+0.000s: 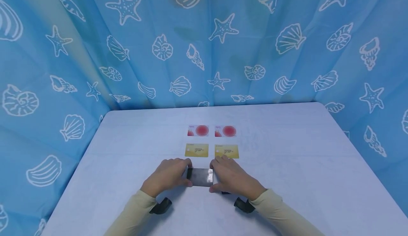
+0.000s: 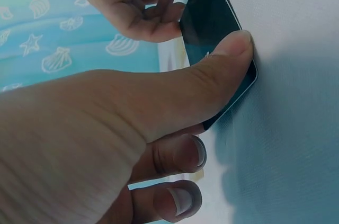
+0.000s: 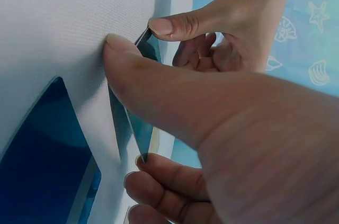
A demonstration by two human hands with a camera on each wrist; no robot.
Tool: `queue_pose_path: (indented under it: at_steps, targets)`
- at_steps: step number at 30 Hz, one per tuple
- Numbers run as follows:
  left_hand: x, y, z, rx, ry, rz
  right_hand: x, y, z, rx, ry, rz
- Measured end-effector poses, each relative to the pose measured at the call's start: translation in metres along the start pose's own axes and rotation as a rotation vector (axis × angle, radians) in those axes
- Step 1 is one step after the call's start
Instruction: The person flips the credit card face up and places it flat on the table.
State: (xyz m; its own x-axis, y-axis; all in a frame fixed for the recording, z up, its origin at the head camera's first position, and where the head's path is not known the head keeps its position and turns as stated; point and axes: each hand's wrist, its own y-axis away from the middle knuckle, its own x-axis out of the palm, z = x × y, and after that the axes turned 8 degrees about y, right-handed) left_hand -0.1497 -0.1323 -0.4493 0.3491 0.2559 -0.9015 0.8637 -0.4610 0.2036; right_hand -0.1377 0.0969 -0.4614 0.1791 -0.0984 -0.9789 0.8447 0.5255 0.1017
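Observation:
Between both hands is a dark, glossy card [image 1: 200, 178], close above the white tabletop. My left hand [image 1: 169, 176] pinches its left end, the thumb on the near edge, as the left wrist view shows. The right hand [image 1: 235, 180] grips the opposite end between thumb and index finger, with the other fingers loosely bent. Another dark blue card [image 3: 50, 150] lies on the table beside the right thumb; in the head view that hand covers most of it. Just beyond the fingers lie two yellow cards, a left one [image 1: 196, 150] and a right one [image 1: 230, 151].
Farther back, two pink-and-white cards with red circles, a left one [image 1: 198, 130] and a right one [image 1: 225, 131], lie side by side. A blue seashell-patterned curtain [image 1: 210, 62] hangs behind the white table [image 1: 296, 137]. Black devices sit at both wrists.

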Motion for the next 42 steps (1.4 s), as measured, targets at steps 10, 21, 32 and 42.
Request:
queue_pose_path:
  at_steps: [10,21,32,42]
  targets:
    - [-0.002,0.0,0.001,-0.018,0.0,0.028,-0.002,0.0,0.002,0.004,0.001,-0.007]
    - [-0.009,0.001,-0.002,0.038,0.041,0.004,-0.011,0.003,0.003,-0.002,-0.075,-0.039]
    - [-0.01,0.003,-0.01,0.113,0.059,-0.041,-0.019,0.006,0.007,0.013,-0.104,-0.065]
    - [-0.008,0.003,-0.016,0.141,0.059,-0.056,-0.023,0.009,0.011,0.017,-0.12,-0.09]
